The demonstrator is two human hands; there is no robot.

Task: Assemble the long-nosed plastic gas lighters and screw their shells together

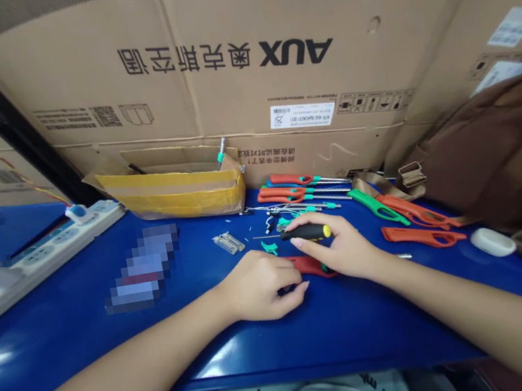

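Note:
My right hand (342, 245) is closed on a small screwdriver (305, 234) with a black and yellow handle, its thin shaft pointing left. Below it, a red lighter casing (309, 265) lies on the blue table. The curled fingers of my left hand (263, 285) close over its left end, partly hiding it. A small green plastic piece (270, 247) is just beyond my left hand. Clear plastic fuel tanks (229, 243) lie farther left. Small parts with white wires (272, 220) are scattered behind the screwdriver.
Several long lighters (290, 192) lie at the back, with an orange casing (420, 235) and a green casing (379, 208) to the right. A taped carton (170, 190) stands behind. A power strip (46, 258) is left; a white case (493, 242) and brown bag (496, 163) are right.

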